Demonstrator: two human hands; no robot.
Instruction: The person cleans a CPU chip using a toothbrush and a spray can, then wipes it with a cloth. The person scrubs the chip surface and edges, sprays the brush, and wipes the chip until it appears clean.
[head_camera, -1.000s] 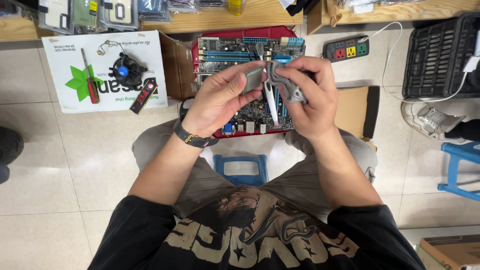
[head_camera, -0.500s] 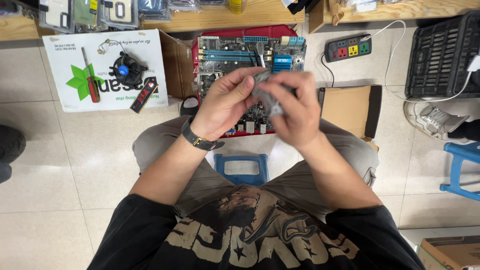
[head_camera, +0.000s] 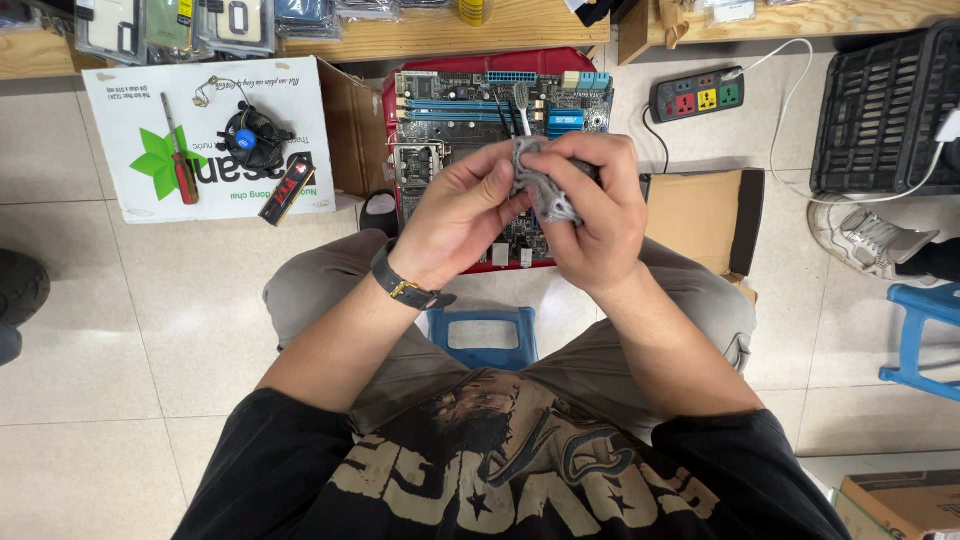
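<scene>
My left hand (head_camera: 455, 215) and my right hand (head_camera: 600, 205) meet over a blue computer motherboard (head_camera: 450, 110), which lies on a red base (head_camera: 389, 92) on the floor. Both hands pinch a crumpled grey cloth (head_camera: 545, 195) between their fingers. A thin tool with a brush-like head (head_camera: 520, 97) sticks up out of the cloth, away from me; its lower part is hidden inside the cloth and my fingers. A dark watch strap circles my left wrist. I sit on a small blue stool (head_camera: 480, 335) with my knees apart.
A white box (head_camera: 130, 120) at the left carries a red-handled screwdriver (head_camera: 181, 165), a cooler fan (head_camera: 250, 135) and a black-and-red memory stick (head_camera: 288, 190). At the right are a brown carton (head_camera: 690, 215), a power strip (head_camera: 700, 95), a black crate (head_camera: 880, 110), a shoe (head_camera: 870, 235) and another blue stool (head_camera: 925, 320).
My hands have closed together and bunched the cloth between them. The white piece seen between my fingers a second ago is now covered by the cloth.
</scene>
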